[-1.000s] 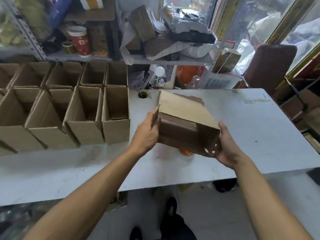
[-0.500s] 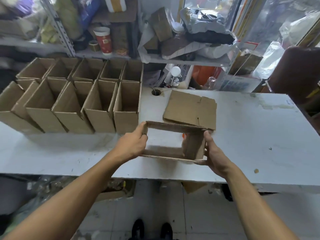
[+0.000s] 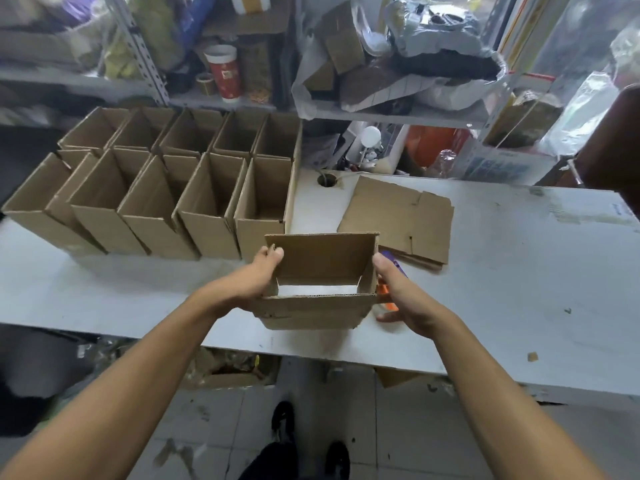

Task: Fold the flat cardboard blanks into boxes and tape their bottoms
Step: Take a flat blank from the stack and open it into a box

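Shelves [image 3: 398, 114] full of bags, paper and a red cup [image 3: 224, 72] stand behind my white table [image 3: 519, 271].

At ten o'clock on the table I see two rows of folded boxes [image 3: 194, 188]. They stand side by side with their tops open, and they touch each other.

My left hand [image 3: 258, 275] is at the middle of the view. It grips the left wall of the open box [image 3: 318, 285], with the thumb curled over the top edge. I hold this box up just over the near part of the table. It is open at the top and at the bottom, so I can see the white table through it. It sits just in front of the last folded box in the near row.

At one o'clock from the box, a flat blank [image 3: 398, 220] lies on the table. More flat card peeks out under its near edge.

My right hand [image 3: 401, 299] is on the right wall of the box. Its fingers are mostly straight and press on that wall. Something orange and purple [image 3: 389, 296] shows behind this hand, but I cannot tell what it is.

My two hands are apart, one on each side of the box.
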